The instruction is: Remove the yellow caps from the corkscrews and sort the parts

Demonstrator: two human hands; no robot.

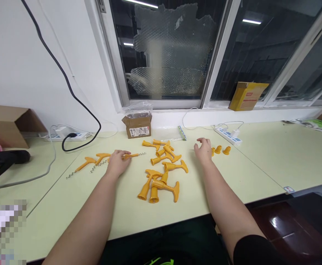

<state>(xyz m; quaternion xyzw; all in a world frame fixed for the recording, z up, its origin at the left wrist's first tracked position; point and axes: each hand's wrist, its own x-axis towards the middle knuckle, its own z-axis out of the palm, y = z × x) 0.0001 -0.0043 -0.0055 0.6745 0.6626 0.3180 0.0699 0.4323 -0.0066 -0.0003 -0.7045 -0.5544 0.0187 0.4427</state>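
On the table's left side, my left hand point(117, 162) is closed on a yellow corkscrew point(130, 156), whose metal spiral points right. Two more bare corkscrews, the outer one point(85, 164) and the inner one point(101, 157), lie left of that hand. Between my hands is a loose pile of several yellow T-handled corkscrews point(174, 166) with bell-shaped sleeves over their spirals. My right hand point(204, 150) hovers or rests at the right, thumb and fingers apart, nothing visible between them. Beside it stand loose yellow sleeves point(218, 149), one partly hidden by the hand.
A small cardboard box point(137, 125) and a clear plastic bag point(165, 133) lie by the wall. Power strips point(228, 135) and cables sit at the back. A larger carton point(4, 123) and a black object point(9, 157) occupy the left. A yellow box point(247, 96) leans on the windowsill.
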